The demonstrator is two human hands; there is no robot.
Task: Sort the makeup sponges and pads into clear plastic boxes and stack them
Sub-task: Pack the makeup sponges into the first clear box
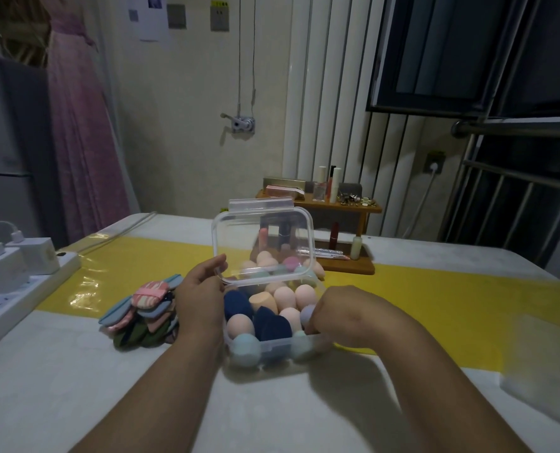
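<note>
A clear plastic box sits on the table in front of me, filled with several egg-shaped makeup sponges in peach, navy, teal and lilac. My left hand pinches the near left corner of the clear lid, which stands tilted up over the back of the box. My right hand is curled over the box's right front corner, its fingers on the rim beside a lilac sponge. A pile of flat makeup pads lies just left of the box.
A white power strip with chargers lies at the table's left edge. Behind the box stands a wooden cosmetics rack with bottles and lipsticks. A yellow strip crosses the table. A blurred pale object lies at the right.
</note>
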